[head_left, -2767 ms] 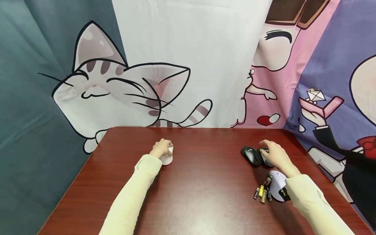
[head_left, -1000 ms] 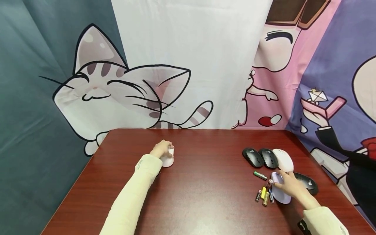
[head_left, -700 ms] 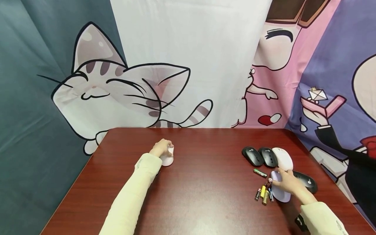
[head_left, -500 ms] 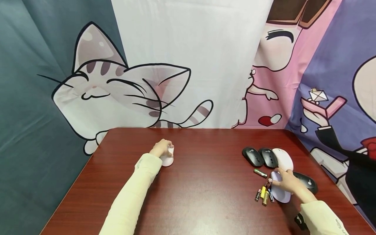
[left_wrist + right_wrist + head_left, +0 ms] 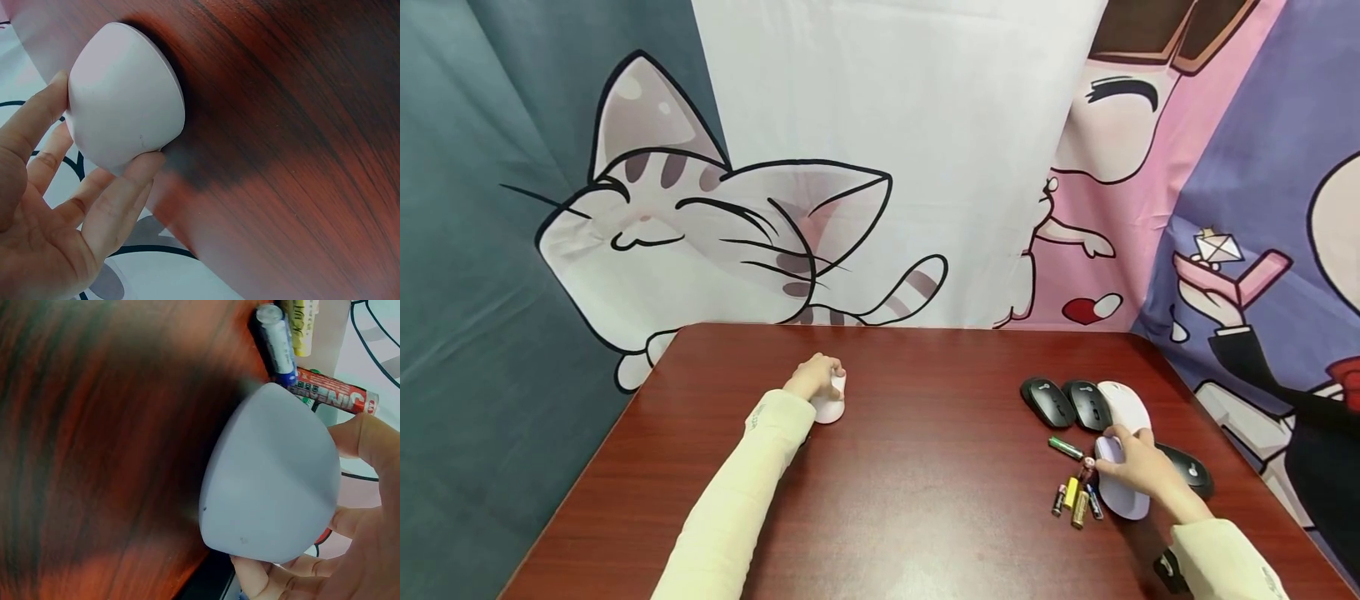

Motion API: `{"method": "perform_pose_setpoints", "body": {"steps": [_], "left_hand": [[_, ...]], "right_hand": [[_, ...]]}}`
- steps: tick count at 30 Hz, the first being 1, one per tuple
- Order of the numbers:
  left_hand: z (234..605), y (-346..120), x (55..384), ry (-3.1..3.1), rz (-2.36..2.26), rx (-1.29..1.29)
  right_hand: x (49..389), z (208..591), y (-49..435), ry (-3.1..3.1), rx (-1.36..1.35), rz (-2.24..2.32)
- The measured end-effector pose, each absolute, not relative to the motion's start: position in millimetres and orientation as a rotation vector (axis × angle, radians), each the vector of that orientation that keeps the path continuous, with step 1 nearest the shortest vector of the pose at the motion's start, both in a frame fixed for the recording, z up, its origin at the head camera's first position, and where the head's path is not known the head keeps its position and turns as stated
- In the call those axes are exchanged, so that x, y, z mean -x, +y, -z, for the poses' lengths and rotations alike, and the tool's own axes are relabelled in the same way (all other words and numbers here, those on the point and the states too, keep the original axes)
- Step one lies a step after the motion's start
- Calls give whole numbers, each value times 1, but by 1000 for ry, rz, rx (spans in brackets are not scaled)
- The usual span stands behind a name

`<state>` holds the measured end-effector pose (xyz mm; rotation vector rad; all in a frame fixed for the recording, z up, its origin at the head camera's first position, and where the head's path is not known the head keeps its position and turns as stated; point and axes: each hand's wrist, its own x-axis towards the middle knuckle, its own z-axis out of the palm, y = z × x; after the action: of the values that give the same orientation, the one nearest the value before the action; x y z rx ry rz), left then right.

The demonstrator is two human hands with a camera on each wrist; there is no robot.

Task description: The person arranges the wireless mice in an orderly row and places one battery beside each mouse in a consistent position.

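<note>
At the table's far left-middle my left hand [image 5: 815,377] grips a pale pinkish-white computer mouse [image 5: 830,407], thumb and fingers on its sides. In the left wrist view that mouse [image 5: 128,94] sits on the wood with fingertips at its edges. My right hand [image 5: 1142,464] holds a lavender computer mouse [image 5: 1123,498] from above. Close up in the right wrist view, the thumb touches one side of the lavender mouse [image 5: 272,475] and the fingers the other. Right beside it lie several batteries [image 5: 1079,508], including a yellow one and a red-labelled one [image 5: 334,390].
Two black mice [image 5: 1047,403] and a white mouse [image 5: 1126,407] stand in a row behind the right hand. Another black mouse [image 5: 1189,472] is partly hidden by that hand. A green battery [image 5: 1065,447] lies before the row. A printed cloth [image 5: 895,125] hangs behind the table [image 5: 917,467].
My right hand has come back from the mice row to the lavender mouse and holds it there. A green battery now lies apart from the pile. The left hand has stayed on its mouse.
</note>
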<state>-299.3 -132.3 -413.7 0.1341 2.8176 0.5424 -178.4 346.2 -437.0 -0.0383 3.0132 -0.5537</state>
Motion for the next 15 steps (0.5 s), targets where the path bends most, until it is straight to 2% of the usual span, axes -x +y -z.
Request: {"method": "perform_pose_setpoints", "body": {"steps": [15], "left_hand": [[413,-131,298,2808,-532,-117]], "right_hand": [[181,425,339,3030,66,533]]}}
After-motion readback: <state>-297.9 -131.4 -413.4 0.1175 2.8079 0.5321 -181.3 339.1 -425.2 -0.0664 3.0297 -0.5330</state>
